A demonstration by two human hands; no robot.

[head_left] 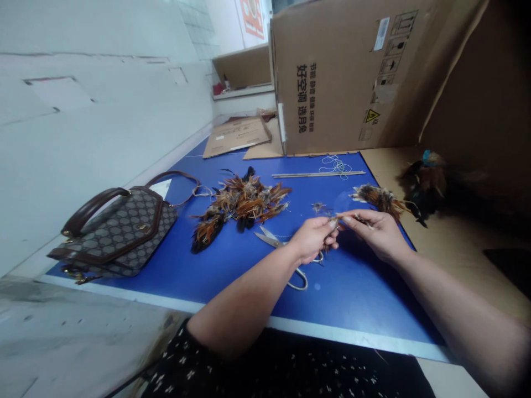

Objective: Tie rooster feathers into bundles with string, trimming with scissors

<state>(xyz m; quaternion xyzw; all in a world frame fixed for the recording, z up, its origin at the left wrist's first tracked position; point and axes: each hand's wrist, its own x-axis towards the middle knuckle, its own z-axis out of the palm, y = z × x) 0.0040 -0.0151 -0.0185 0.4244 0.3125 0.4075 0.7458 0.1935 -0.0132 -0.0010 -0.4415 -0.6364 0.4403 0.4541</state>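
My left hand (314,240) and my right hand (379,235) meet over the blue table, fingertips almost touching. Both are closed in a pinch on small brown feathers (338,219), mostly hidden by the fingers. Under my left hand lies a pair of scissors (269,237), blades apart and pointing left, one handle loop showing below the wrist. A few feather scraps (318,208) rest just beyond the fingers. Past my right hand is a bundle of brown and pale feathers (375,196). Left of the scissors spreads a large pile of brown and black feathers (244,199).
A patterned handbag (124,232) stands at the left on the blue table (344,304). Behind are a thin stick (317,175), loose thread (336,165), flat cardboard (236,135) and a big cardboard box (344,77). Dark feathers (423,185) lie on cardboard at the right.
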